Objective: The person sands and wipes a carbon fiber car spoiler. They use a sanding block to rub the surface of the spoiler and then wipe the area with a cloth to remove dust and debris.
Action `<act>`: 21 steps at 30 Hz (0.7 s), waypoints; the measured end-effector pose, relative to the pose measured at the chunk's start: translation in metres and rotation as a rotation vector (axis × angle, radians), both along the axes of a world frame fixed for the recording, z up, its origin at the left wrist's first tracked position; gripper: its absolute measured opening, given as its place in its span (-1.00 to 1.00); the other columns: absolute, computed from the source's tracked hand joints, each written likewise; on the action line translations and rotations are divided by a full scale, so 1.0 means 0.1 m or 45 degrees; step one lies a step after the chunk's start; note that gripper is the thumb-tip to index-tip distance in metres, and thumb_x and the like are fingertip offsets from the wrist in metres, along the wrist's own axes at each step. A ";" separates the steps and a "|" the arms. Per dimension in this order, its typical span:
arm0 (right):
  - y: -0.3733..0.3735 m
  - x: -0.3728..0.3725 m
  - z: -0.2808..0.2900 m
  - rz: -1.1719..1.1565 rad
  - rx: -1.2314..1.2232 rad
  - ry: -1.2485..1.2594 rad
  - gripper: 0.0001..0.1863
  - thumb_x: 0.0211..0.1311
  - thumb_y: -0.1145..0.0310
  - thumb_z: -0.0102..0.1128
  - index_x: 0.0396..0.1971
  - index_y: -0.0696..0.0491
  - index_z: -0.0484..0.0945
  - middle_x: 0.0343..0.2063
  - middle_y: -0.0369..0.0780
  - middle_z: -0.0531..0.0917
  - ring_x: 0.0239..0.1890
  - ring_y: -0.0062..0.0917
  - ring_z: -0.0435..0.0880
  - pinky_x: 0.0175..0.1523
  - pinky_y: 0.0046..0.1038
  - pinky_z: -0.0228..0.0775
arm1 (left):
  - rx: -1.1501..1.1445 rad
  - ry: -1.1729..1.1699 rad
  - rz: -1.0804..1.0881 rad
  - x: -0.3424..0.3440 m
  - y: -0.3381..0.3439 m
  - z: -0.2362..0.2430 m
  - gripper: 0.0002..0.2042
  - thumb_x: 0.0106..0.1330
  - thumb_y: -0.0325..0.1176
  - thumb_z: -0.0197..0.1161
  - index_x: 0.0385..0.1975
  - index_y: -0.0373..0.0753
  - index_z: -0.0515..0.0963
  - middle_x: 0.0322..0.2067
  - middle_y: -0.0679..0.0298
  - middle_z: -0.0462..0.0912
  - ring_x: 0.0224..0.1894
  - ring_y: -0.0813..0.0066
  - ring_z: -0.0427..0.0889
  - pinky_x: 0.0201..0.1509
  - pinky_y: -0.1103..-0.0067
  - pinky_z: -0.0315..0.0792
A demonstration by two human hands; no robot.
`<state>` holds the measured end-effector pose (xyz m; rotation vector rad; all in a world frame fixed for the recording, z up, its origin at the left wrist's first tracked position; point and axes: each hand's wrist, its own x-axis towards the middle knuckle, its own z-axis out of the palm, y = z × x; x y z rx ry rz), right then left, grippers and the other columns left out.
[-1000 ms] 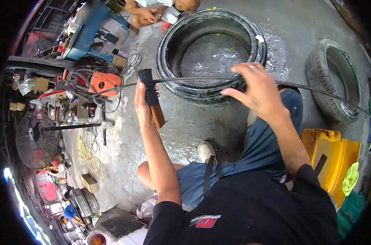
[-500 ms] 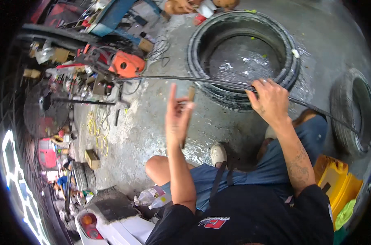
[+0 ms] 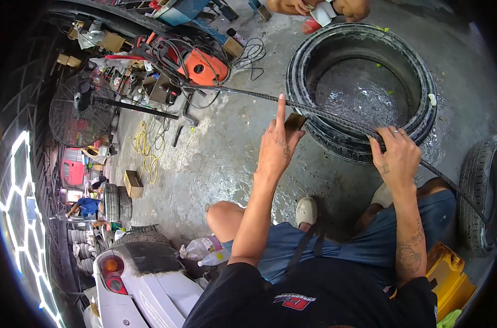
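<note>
A long, thin dark rod (image 3: pixel 326 113) with a fine braided-looking pattern runs slantwise across the view, from beside an orange machine to a tire at the right. My right hand (image 3: pixel 397 156) grips it between thumb and fingers over the near rim of a large tire (image 3: pixel 363 134) lying flat. My left hand (image 3: pixel 275 143) holds a small flat brown block (image 3: pixel 295 123) just below the rod. Its index finger points up to the rod's edge; whether it touches, I cannot tell.
The orange machine (image 3: pixel 205 66) and tangled cables stand far left, near a floor fan (image 3: pixel 81 112). At right, another tire (image 3: pixel 472 191) stands upright beside a yellow object (image 3: pixel 449 277). Plastic bottles (image 3: pixel 204 251) and a white car part lie near left. Another person's hands (image 3: pixel 303 6) show at the top.
My left hand has swung up and right with the block, closer to the rod. My right hand stays on the rod. The whole view has shifted, moving the surroundings rightward.
</note>
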<state>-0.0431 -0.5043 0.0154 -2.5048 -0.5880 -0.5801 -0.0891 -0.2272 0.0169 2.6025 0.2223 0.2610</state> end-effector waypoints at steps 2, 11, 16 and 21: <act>0.00 0.02 -0.02 -0.005 -0.005 -0.083 -0.78 0.11 0.26 0.32 -0.32 0.07 0.64 -0.39 -0.15 0.69 -0.29 -0.20 0.70 -0.21 -0.24 0.55 | 0.015 -0.035 -0.032 -0.01 -0.05 0.00 -0.04 0.22 -0.42 0.38 0.52 0.04 -0.17 -0.20 -0.03 0.63 -0.14 -0.03 0.63 -0.02 0.23 0.47; 0.01 -0.01 0.04 -0.016 -0.005 0.045 -0.79 0.12 0.25 0.31 -0.32 0.07 0.64 -0.37 -0.14 0.70 -0.29 -0.16 0.69 -0.16 -0.23 0.56 | 0.138 -0.030 -0.188 -0.11 -0.26 0.03 -0.11 0.23 -0.35 0.38 0.51 0.11 -0.04 -0.18 -0.04 0.58 -0.12 -0.10 0.60 -0.03 0.18 0.47; 0.01 0.01 0.01 -0.016 0.001 -0.031 -0.79 0.13 0.25 0.30 -0.34 0.07 0.63 -0.39 -0.15 0.68 -0.31 -0.17 0.68 -0.18 -0.24 0.55 | 0.231 -0.026 -0.098 -0.09 -0.07 0.07 -0.16 0.25 -0.33 0.36 0.49 0.13 0.02 -0.18 -0.03 0.57 -0.15 -0.09 0.59 -0.03 0.18 0.47; 0.02 0.00 0.04 -0.009 0.000 -0.016 -0.78 0.14 0.24 0.29 -0.34 0.08 0.63 -0.40 -0.15 0.68 -0.33 -0.18 0.68 -0.19 -0.23 0.54 | 0.268 -0.030 0.076 -0.11 0.19 0.10 -0.18 0.26 -0.32 0.35 0.49 0.13 0.03 -0.20 -0.02 0.56 -0.14 -0.09 0.59 -0.03 0.19 0.48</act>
